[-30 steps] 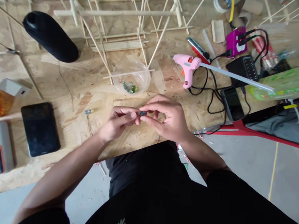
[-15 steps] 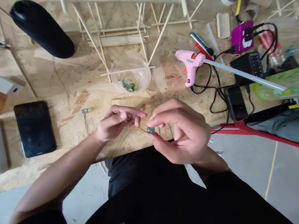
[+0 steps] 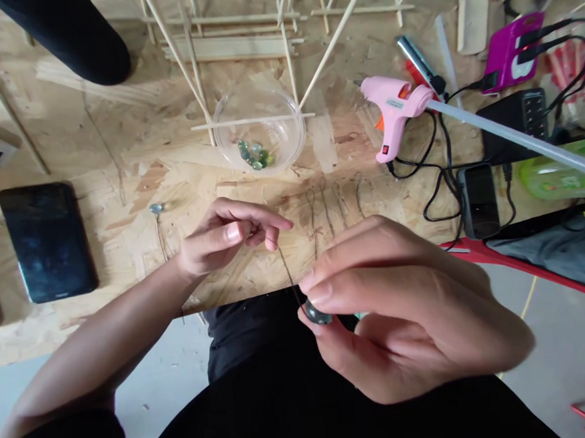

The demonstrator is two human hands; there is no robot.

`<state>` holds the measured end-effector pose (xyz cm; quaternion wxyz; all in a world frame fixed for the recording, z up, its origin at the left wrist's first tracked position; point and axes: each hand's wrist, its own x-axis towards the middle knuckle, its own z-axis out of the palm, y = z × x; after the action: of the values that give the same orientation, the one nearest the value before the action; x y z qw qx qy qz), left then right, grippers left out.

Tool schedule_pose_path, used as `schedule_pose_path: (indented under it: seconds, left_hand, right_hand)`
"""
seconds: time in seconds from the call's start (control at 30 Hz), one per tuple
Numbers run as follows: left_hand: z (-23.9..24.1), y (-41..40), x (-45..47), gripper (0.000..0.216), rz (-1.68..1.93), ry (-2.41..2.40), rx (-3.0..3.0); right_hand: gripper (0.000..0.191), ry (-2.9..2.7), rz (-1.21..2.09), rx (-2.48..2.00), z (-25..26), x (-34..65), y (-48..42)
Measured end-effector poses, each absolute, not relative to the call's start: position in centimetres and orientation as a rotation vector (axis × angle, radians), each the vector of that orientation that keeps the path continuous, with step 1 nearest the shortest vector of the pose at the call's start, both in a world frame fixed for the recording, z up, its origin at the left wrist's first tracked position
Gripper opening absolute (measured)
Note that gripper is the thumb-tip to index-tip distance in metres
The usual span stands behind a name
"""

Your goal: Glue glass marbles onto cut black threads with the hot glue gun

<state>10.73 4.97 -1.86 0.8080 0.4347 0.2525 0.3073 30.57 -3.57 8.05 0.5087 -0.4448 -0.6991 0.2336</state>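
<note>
My right hand [image 3: 409, 311] pinches a dark glass marble [image 3: 319, 312] between thumb and fingertips, close to me past the table's front edge. A thin dark string [image 3: 289, 272] runs from the marble up to my left hand [image 3: 233, 233]. The curled lower fingers of that hand close on the string's other end, while its index finger points to the right. Left of it lies a second marble [image 3: 156, 208] with a string attached. Several looped strings [image 3: 340, 199] lie on the wooden table beyond my right hand. A clear plastic bowl [image 3: 295, 145] with several glass marbles [image 3: 257, 164] stands further back.
A pink glue gun [image 3: 395, 108] with a long glue stick and black cables lies at the right, beside a purple power adapter [image 3: 511, 53]. A thin-stick frame [image 3: 333, 42] stands over the bowl. A black phone [image 3: 48, 241] lies at the left.
My right hand has drawn the marble toward me and slightly right, away from my left hand, and more string shows between them. The view has moved closer to the table.
</note>
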Motion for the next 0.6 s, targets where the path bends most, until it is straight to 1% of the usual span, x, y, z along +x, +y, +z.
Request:
schedule_pose_path:
  seconds: [0.17,0.3,0.4,0.5,0.6]
  left_hand:
    - [-2.2,4.8,10.5,0.056,0.693,0.498,0.934]
    - [-3.0,5.0,10.5,0.044,0.778,0.405,1.025]
    - [-3.8,5.2,10.6,0.043,0.854,0.3,1.134]
    - [-4.2,5.4,10.6,0.04,0.857,0.265,1.168]
    - [-3.9,5.3,10.6,0.036,0.829,0.243,1.177]
  right_hand:
    - [0.049,-1.764,0.63,-1.128,7.6,31.1,-3.8]
    - [0.049,-1.736,0.625,-1.103,6.7,31.4,-3.0]
    - [0.036,-1.701,0.592,-1.06,5.8,31.2,-2.0]
    - [0.021,-1.68,0.642,-1.097,4.8,31.0,-1.4]
    - [0.017,-1.662,0.718,-1.156,4.1,30.9,-1.3]
